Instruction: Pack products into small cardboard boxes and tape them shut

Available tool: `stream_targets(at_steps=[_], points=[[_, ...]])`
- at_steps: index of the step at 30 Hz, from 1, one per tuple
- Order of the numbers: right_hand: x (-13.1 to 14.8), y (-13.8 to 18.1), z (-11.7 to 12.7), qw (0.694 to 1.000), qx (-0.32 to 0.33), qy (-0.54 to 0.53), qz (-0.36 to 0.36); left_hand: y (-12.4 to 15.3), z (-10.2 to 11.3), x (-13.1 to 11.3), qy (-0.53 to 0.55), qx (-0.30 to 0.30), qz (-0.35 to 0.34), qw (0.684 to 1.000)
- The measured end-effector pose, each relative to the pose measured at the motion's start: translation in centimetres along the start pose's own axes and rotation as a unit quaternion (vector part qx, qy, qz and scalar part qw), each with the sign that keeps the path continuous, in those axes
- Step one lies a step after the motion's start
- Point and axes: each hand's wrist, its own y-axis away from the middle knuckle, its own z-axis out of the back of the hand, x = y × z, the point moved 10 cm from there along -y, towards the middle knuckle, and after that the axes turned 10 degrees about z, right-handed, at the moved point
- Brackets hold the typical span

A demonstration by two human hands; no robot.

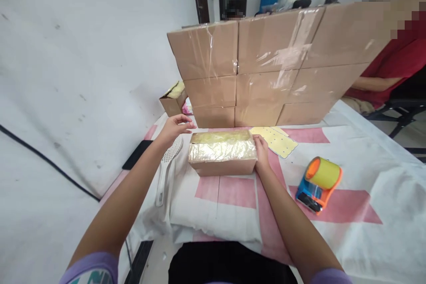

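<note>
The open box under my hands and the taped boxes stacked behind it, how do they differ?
The open box shows yellowish, plastic-wrapped contents on top; the stacked boxes are closed and sealed with clear tape. The open box lies alone on the table cover, with the right hand against its side and the left hand hovering; the stacked boxes form a wall nobody touches. Both are brown cardboard.

open box (222,157) before stacked cartons (266,66) | tape dispenser (318,184) right | phone (137,154) left
</note>
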Motion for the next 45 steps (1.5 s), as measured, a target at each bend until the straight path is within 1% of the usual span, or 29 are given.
stream_targets(at_steps=[2, 3, 4, 5, 7, 8, 10, 12, 14, 18, 22, 23, 24, 26, 27, 28, 29, 31, 33, 34, 36, 38, 42, 45], points=[[4.2, 0.0, 1.4, 0.997, -0.047, -0.005, 0.059, 2.4, -1.9, -2.8, 0.004, 0.026, -0.039, 0.999], [6.9, 0.3, 2.0, 0.993, -0.060, -0.003, 0.104, 3.6, -3.0, -4.1, -0.009, 0.037, -0.057, 0.998], [9.8, 0.7, 2.2, 0.987, -0.057, 0.002, 0.153, 4.7, -4.2, -5.3, -0.022, 0.048, -0.072, 0.996], [12.6, 1.4, 2.0, 0.979, -0.038, 0.009, 0.200, 5.7, -5.5, -6.4, -0.034, 0.060, -0.083, 0.994], [17.1, 3.3, 0.6, 0.963, 0.034, 0.019, 0.265, 7.6, -8.2, -8.3, -0.060, 0.081, -0.104, 0.989], [18.5, 4.2, -0.2, 0.958, 0.074, 0.020, 0.276, 8.6, -9.6, -9.1, -0.076, 0.090, -0.119, 0.986], [19.4, 5.7, -1.7, 0.954, 0.140, 0.014, 0.266, 10.3, -12.2, -10.3, -0.114, 0.098, -0.146, 0.978], [18.7, 6.4, -2.4, 0.957, 0.177, 0.000, 0.232, 11.4, -14.1, -10.7, -0.144, 0.089, -0.160, 0.972], [17.1, 6.3, -2.4, 0.964, 0.191, -0.028, 0.183, 11.9, -15.4, -10.6, -0.162, 0.077, -0.167, 0.970], [15.0, 5.7, -1.0, 0.970, 0.190, -0.097, 0.118, 11.5, -17.9, -10.0, -0.207, 0.081, -0.168, 0.961], [13.0, 5.4, 0.2, 0.970, 0.183, -0.125, 0.097, 10.4, -19.5, -9.3, -0.280, 0.090, -0.149, 0.944], [12.2, 5.2, 0.5, 0.971, 0.173, -0.133, 0.094, 10.0, -19.5, -9.1, -0.314, 0.077, -0.150, 0.934], [11.2, 4.9, 0.8, 0.973, 0.162, -0.137, 0.089, 9.5, -19.2, -9.0, -0.355, 0.052, -0.154, 0.920], [9.0, 4.1, 1.6, 0.978, 0.142, -0.134, 0.078, 8.2, -17.9, -8.6, -0.444, -0.024, -0.157, 0.882], [8.0, 3.8, 2.0, 0.980, 0.139, -0.125, 0.071, 7.3, -17.1, -8.1, -0.484, -0.055, -0.145, 0.861], [7.2, 3.5, 2.4, 0.981, 0.147, -0.113, 0.063, 6.3, -16.3, -7.2, -0.515, -0.071, -0.123, 0.845], [6.6, 3.4, 2.5, 0.979, 0.169, -0.100, 0.055, 5.3, -15.8, -6.1, -0.537, -0.063, -0.098, 0.835], [6.0, 3.7, 2.3, 0.964, 0.249, -0.086, 0.038, 3.8, -15.3, -3.8, -0.550, -0.010, -0.061, 0.833], [5.8, 4.7, 1.6, 0.934, 0.346, -0.088, 0.017, 3.2, -15.2, -2.5, -0.539, 0.048, -0.071, 0.838], [5.7, 5.2, 1.2, 0.918, 0.386, -0.092, 0.006, 3.2, -15.1, -2.3, -0.531, 0.065, -0.087, 0.840], [5.2, 6.1, 0.4, 0.893, 0.440, -0.096, -0.017, 3.5, -14.8, -2.3, -0.520, 0.086, -0.113, 0.842], [4.6, 6.8, -0.6, 0.884, 0.459, -0.092, -0.025, 3.9, -14.5, -2.3, -0.513, 0.099, -0.125, 0.844], [3.4, 7.3, -2.5, 0.891, 0.448, -0.077, -0.006, 4.5, -14.3, -2.2, -0.502, 0.111, -0.129, 0.848], [2.6, 7.6, -3.1, 0.893, 0.446, -0.066, 0.000, 4.3, -14.2, -1.8, -0.499, 0.111, -0.132, 0.849]])
